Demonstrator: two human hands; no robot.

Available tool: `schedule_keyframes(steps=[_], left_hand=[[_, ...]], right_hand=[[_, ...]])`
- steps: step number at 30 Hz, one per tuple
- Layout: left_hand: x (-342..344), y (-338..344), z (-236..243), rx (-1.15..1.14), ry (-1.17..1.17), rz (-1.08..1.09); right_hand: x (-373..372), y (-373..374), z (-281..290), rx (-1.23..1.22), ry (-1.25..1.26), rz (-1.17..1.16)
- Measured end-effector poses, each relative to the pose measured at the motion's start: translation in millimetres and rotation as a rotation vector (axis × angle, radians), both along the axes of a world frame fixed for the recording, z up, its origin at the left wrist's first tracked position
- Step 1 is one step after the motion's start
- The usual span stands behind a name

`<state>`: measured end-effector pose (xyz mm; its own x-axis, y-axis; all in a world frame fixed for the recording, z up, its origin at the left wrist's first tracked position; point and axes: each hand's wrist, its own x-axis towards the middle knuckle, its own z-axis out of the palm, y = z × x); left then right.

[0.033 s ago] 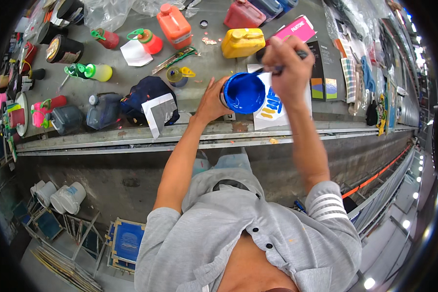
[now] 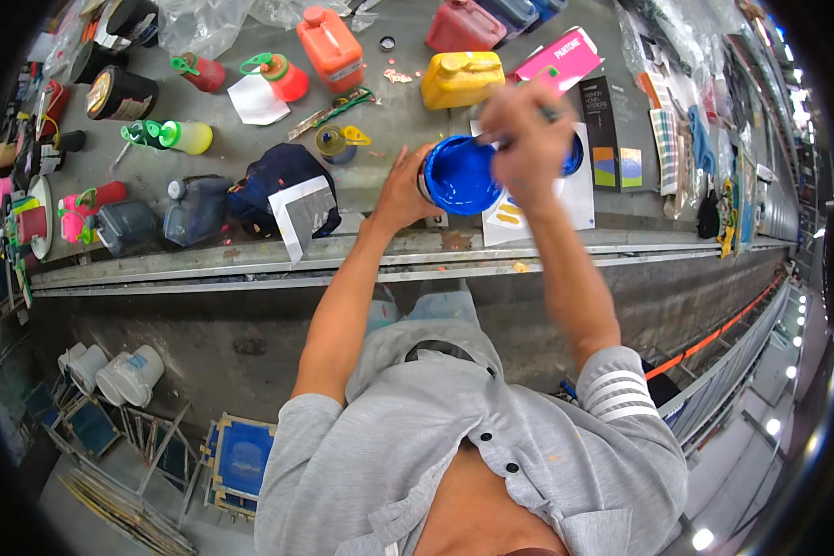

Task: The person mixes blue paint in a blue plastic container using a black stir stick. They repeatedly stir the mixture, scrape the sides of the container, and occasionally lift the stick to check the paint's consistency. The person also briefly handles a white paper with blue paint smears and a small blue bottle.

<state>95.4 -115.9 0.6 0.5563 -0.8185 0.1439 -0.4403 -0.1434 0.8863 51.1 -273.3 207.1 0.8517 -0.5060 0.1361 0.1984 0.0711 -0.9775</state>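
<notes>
Head view: here's the tub [image 2: 458,204], round, insides glossy wet blue, at the near side of the counter [image 2: 391,111], left hand [image 2: 404,190] wrapped around it, blurred right hand [image 2: 530,144] gripping a dark tool [image 2: 550,114] by its rim.

Blue paint [image 2: 464,176] glossy; yellow jug [image 2: 460,83] smooth plastic; shirt [image 2: 408,408] cloth.

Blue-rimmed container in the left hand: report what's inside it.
Glossy blue paint shows inside the container, coating its inner wall. The paint hides the bottom, so anything sunk there cannot be seen. The blurred right hand covers part of the right edge.
</notes>
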Motion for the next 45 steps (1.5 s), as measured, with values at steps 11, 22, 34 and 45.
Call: schedule_keyframes(steps=[11, 22, 34, 45], left_hand=[[-6.3, 5.3, 5.3, -0.003, 0.057, 0.007], [14.5, 15.8, 2.3, -0.013, 0.176, -0.078], [-43.1, -21.0, -18.0, -0.163, 0.017, 0.448], [-25.4, -4.3, -0.2, 0.026, -0.056, 0.240]], right_hand=[[10.8, 15.1, -19.6, -0.280, -0.082, -0.150], [-15.8, -59.0, 21.2, 0.145, -0.075, 0.595], [-1.7, 17.3, -5.7, -0.311, 0.056, 0.901], [-27.8, -4.7, -21.3, -0.298, 0.143, 0.554]])
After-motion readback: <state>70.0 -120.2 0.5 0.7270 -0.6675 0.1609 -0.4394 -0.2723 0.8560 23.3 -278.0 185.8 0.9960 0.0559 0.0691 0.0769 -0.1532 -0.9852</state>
